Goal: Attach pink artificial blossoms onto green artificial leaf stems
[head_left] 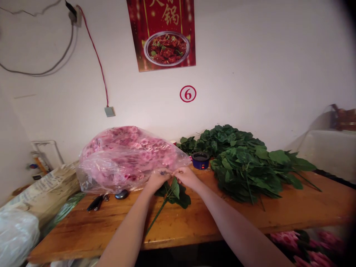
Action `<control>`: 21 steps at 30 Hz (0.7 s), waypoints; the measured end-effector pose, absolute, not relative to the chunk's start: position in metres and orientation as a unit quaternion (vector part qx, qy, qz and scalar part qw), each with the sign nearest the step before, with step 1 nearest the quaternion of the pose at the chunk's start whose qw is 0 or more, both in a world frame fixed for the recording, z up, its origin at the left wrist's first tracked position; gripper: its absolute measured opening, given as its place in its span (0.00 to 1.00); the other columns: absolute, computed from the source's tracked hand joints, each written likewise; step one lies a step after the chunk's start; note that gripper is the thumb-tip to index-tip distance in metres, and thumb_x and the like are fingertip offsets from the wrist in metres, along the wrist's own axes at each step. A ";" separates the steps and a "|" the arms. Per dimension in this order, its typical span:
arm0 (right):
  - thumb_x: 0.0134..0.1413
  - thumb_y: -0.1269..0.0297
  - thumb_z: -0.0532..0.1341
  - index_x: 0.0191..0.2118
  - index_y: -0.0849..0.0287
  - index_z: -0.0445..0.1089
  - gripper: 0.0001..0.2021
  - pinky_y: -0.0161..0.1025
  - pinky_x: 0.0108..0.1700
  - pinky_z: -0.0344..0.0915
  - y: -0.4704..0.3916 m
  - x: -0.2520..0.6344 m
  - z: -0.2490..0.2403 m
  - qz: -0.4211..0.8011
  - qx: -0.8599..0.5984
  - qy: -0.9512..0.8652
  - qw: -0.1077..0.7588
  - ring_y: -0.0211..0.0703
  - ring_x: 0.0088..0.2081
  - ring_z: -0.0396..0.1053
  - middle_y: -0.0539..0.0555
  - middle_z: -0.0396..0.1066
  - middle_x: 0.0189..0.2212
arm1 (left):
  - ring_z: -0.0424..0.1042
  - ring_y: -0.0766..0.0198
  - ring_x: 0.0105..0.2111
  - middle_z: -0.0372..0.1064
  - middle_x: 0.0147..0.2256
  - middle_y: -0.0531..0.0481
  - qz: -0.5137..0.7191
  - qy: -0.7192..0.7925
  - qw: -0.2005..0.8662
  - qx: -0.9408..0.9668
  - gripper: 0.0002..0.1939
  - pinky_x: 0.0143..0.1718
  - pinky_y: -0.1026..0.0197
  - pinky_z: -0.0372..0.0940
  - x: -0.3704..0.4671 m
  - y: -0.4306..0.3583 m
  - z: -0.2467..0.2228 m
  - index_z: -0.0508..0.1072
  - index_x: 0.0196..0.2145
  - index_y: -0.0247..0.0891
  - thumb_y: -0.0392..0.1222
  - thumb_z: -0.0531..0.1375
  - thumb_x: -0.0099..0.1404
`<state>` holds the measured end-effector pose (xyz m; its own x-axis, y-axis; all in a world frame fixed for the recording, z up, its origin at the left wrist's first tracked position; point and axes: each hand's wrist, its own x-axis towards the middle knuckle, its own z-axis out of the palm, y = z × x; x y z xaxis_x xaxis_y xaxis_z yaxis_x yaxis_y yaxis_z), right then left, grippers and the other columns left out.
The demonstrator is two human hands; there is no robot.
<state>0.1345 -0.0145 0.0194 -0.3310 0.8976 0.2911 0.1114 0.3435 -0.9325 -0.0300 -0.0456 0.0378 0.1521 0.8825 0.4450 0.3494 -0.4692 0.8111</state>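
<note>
My left hand (pixel 160 178) and my right hand (pixel 185 175) meet at the front of a clear plastic bag (pixel 96 167) filled with pink artificial flowers (pixel 125 142). The fingers of both are closed in a pinch, close together, on something too small to make out. Just under them, a green leafy stem (pixel 175 192) lies on the wooden table (pixel 191 230), its bare end pointing toward me. Whether the fingers touch its top is hidden. Beyond my right hand stands a small round blue pot (pixel 200 161) with a dark top and a lit red light.
A large pile of green leafy stems (pixel 244 167) covers the table's right back. Keys with a black fob (pixel 96 203) and a dark oval object (pixel 121 194) lie at left. Sacks (pixel 52 191) stand left of the table; pink flowers (pixel 289 239) sit below its right edge.
</note>
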 end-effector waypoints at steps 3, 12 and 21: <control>0.46 0.67 0.59 0.25 0.62 0.72 0.06 0.30 0.20 0.55 -0.016 0.135 0.019 0.413 -0.372 -0.700 0.449 0.34 0.18 0.62 0.48 0.66 0.16 | 0.70 0.63 0.28 0.74 0.27 0.50 0.477 0.444 0.276 0.707 0.07 0.34 0.63 0.62 -0.030 -0.048 0.040 0.78 0.27 0.36 0.42 0.64 0.51; 0.46 0.64 0.59 0.20 0.61 0.67 0.09 0.31 0.19 0.47 -0.013 0.137 0.012 0.330 -0.398 -0.730 0.447 0.32 0.17 0.55 0.46 0.60 0.13 | 0.70 0.63 0.26 0.74 0.26 0.49 0.472 0.440 0.268 0.715 0.10 0.30 0.64 0.63 -0.032 -0.048 0.041 0.77 0.26 0.35 0.45 0.66 0.49; 0.47 0.60 0.60 0.22 0.61 0.65 0.11 0.31 0.21 0.56 -0.015 0.139 0.021 0.558 -0.334 -0.602 0.463 0.32 0.17 0.59 0.46 0.61 0.16 | 0.72 0.60 0.31 0.76 0.32 0.46 0.494 0.438 0.262 0.704 0.16 0.34 0.61 0.65 -0.034 -0.045 0.040 0.78 0.34 0.36 0.47 0.67 0.48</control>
<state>0.1386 -0.0149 0.0207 -0.3489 0.9188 0.1847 -0.1151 0.1535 -0.9814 -0.0336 -0.0448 0.0402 0.1278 0.8756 0.4658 0.3569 -0.4788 0.8021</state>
